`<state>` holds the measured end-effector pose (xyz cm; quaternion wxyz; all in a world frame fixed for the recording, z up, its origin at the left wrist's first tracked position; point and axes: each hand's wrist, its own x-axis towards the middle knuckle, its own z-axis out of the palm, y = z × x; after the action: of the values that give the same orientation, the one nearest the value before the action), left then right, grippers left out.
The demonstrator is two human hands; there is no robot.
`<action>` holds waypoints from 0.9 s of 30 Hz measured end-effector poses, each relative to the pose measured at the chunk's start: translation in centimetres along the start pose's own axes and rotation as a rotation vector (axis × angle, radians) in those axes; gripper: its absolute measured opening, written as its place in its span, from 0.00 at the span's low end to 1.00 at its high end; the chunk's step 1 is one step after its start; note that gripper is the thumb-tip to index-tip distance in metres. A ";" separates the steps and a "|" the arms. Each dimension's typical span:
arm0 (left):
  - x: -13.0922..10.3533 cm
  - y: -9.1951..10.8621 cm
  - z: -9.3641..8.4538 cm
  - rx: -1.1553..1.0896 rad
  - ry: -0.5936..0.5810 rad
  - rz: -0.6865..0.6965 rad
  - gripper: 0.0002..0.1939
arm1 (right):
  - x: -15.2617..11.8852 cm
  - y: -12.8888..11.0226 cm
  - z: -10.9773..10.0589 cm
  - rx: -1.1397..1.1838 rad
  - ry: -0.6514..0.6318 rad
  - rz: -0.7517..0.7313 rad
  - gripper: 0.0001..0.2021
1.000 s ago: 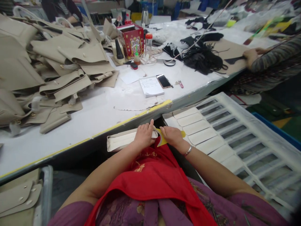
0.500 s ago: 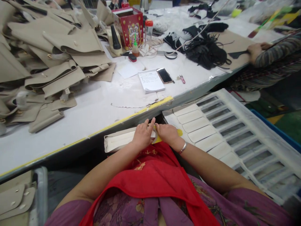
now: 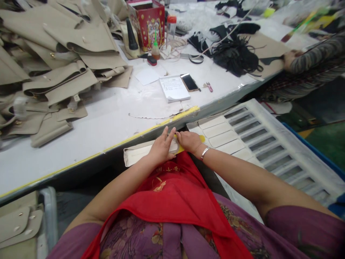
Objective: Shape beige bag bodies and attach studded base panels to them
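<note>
While flat: hands (image 3: pixel 175 144) on strip (image 3: pixel 140 154)

cream strip (image 3: pixel 140 154): matt, smooth, leather-like sheet
yellow tool (image 3: pixel 201 139): plain plastic, slight sheen
bracelet (image 3: pixel 205 152): shiny metal
apron (image 3: pixel 172 194): red cloth, soft sheen, gold embroidery
table (image 3: pixel 107 122): smooth white top, faintly glossy
beige pieces (image 3: pixel 67 54): matt leather-like, small metal studs
rack (image 3: pixel 269 144): white, matt
phone (image 3: pixel 189 82): glossy screen
</note>
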<state>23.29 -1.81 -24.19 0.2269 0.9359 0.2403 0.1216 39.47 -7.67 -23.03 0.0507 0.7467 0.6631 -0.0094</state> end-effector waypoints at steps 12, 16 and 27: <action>-3.0 0.6 -2.3 -0.129 -0.010 0.014 0.57 | 0.5 -0.6 -2.8 -0.196 -0.121 -0.111 0.17; -9.3 -3.6 -5.1 -0.300 0.321 -0.119 0.41 | 0.9 -0.6 -4.1 -0.248 -0.106 -0.077 0.20; -13.8 -9.1 -1.0 -1.174 0.687 -0.642 0.31 | 9.4 -13.4 -5.4 -0.139 -0.108 -0.383 0.32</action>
<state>7.58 -1.35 -29.36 0.6252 0.4547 0.4542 0.4427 26.99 3.71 -19.23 0.1350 0.6002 0.7882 -0.0131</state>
